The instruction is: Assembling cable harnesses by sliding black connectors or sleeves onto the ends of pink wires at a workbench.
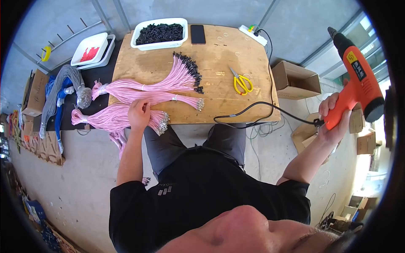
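My right hand (335, 120) grips the handle of an orange heat gun (358, 86) with a black nozzle, raised off the table's right side. The nozzle points up and away, and a black cord runs from the handle to the table. My left hand (139, 114) rests on the bundles of pink wires, its fingers curled in; whether anything is pinched there is hidden. Beneath and beside it lies a near pink wire bundle (103, 118) with silvery ends. Farther off, another pink wire bundle (156, 87) fans out to black-sleeved ends.
A white tub of black sleeves (160, 35), a phone (198, 34), yellow-handled scissors (243, 84) and a power strip (253, 35) sit on the wooden table (215, 63). Grey cables (63, 80) and a tray of red pieces (89, 49) are left. A cardboard box (297, 80) stands right.
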Tool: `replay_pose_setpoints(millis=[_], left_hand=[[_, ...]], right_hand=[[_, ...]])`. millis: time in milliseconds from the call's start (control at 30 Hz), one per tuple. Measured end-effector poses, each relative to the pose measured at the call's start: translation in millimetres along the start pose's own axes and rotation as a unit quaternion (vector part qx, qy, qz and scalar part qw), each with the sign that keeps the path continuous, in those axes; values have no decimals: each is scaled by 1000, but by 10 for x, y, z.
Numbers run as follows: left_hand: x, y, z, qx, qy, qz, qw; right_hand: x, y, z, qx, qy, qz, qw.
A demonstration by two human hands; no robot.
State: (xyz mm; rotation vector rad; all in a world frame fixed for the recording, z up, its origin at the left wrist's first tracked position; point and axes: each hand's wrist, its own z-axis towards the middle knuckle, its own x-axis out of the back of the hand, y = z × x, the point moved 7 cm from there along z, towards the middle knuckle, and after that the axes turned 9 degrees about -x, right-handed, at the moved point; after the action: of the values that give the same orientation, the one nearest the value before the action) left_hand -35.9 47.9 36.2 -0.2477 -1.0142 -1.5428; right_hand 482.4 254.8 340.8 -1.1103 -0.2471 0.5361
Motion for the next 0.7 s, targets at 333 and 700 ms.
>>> replay_pose_setpoints(millis=[333,700], left_hand=[[-14,73,-16,-21,-3,3,1000],[-75,98,73,5,-42,32,999]], right_hand=[[743,-795,1372,104,117,-650,743],[-118,2312,2389,82,-79,-622,775]])
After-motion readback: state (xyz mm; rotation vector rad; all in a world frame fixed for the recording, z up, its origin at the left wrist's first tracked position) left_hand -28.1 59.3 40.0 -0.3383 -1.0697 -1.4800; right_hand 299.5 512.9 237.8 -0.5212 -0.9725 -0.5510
